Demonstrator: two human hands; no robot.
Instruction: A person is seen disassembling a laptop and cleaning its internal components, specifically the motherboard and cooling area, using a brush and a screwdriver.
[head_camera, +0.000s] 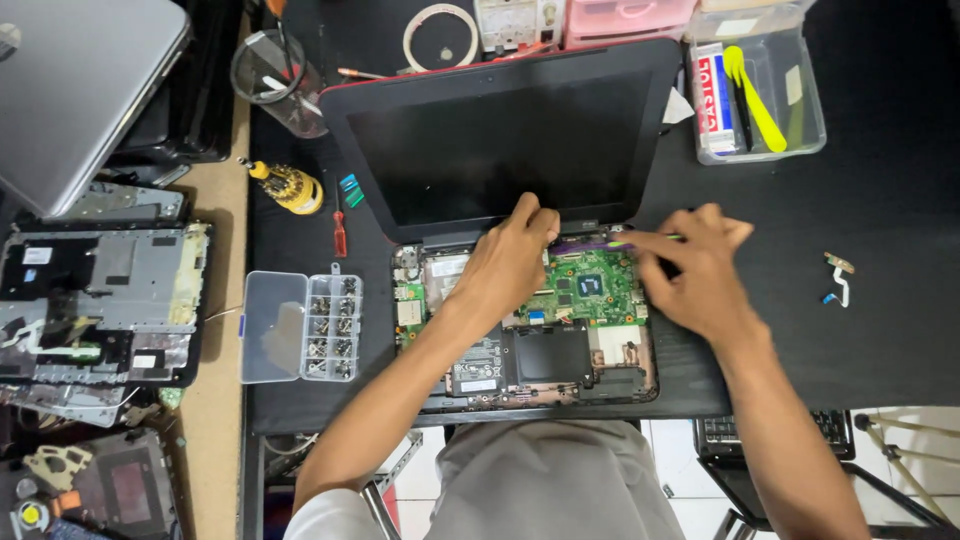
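Slippage is the risk: the right hand (700, 275) pinches a thin yellow-green tool (648, 239) over the green circuit board (590, 285). The left hand (510, 262) presses, fingers curled and holding nothing, by the open black laptop's (520, 140) hinge; a jolt could scratch components.

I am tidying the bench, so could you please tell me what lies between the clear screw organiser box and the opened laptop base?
In the head view, only bare black mat separates the screw organiser from the laptop base.

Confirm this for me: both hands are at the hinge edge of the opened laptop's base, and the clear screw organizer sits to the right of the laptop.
Wrong on one point. The clear screw organizer sits to the left of the laptop, as the head view shows. The rest holds: the left hand and right hand are both at the hinge edge of the opened base.
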